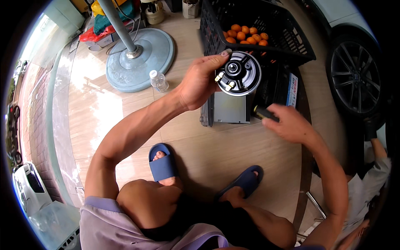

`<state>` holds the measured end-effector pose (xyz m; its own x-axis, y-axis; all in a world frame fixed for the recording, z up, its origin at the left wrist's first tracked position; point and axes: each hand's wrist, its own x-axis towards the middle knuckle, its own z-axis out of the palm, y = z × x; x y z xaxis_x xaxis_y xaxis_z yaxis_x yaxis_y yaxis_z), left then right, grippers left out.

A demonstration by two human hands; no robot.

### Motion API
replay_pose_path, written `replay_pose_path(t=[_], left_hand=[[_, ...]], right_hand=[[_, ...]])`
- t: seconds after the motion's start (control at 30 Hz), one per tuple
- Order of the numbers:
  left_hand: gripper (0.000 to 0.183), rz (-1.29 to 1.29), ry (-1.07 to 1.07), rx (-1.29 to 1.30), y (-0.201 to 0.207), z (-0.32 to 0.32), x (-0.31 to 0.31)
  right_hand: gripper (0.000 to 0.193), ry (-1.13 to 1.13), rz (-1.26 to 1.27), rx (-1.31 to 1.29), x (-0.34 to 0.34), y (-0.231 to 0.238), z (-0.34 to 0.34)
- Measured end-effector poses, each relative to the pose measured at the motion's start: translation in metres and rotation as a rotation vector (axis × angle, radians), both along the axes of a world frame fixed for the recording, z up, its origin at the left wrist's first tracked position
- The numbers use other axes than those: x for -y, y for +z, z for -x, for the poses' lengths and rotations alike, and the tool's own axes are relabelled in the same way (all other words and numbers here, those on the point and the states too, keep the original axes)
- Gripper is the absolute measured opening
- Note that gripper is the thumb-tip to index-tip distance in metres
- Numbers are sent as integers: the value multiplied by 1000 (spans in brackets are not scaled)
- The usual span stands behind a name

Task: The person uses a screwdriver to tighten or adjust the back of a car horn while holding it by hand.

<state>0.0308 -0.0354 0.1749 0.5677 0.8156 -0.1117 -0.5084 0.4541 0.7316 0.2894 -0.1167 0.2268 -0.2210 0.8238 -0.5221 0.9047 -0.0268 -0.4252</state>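
holding disc and tool apart, with no contact between

noting, upper middle of the frame, a round black-and-silver disc unit [239,74] in the left hand [201,79], overlapping the grey box [231,110] in view. seen done: gripping the disc firmly, turning its detailed face toward the camera, having the dark tool [266,113] ready in the right hand [289,123]. judging as mid-handling; seeing no wire on the brass-coloured terminals [230,86], no tool on the disc. cannot tell how much is left.

left hand: closing narrowly on the disc's left edge, thumb up along the rim, other fingers mostly hidden behind. reaching in from lower left, bending at the elbow, then rising diagonally to upper middle.

right hand: curling around the tool, right of centre, a little blurred; pointing the tool's yellow-banded end up and left, near the disc but apart. rising from lower right, bending inward at the wrist.

also logging, upper right of centre, a black crate [293,39] with oranges [249,34] inside.
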Motion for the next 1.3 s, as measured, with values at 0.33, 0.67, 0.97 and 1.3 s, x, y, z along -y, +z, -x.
replay_pose_path(t=[0.33, 0.67, 0.97, 1.3], left_hand=[[35, 159, -132, -34, -40, -33, 48], [53, 421, -183, 235, -65, -22, 88], [63, 573, -162, 298, -98, -26, 97], [81, 639, -259, 519, -107, -29, 90]], right_hand=[[30, -580, -475, -485, 51, -10, -16], [25, -620, -854, -753, 60, -4, 5], [36, -684, -532, -876, 69, -34, -5], [32, -485, -353, -807, 67, -56, -1]])
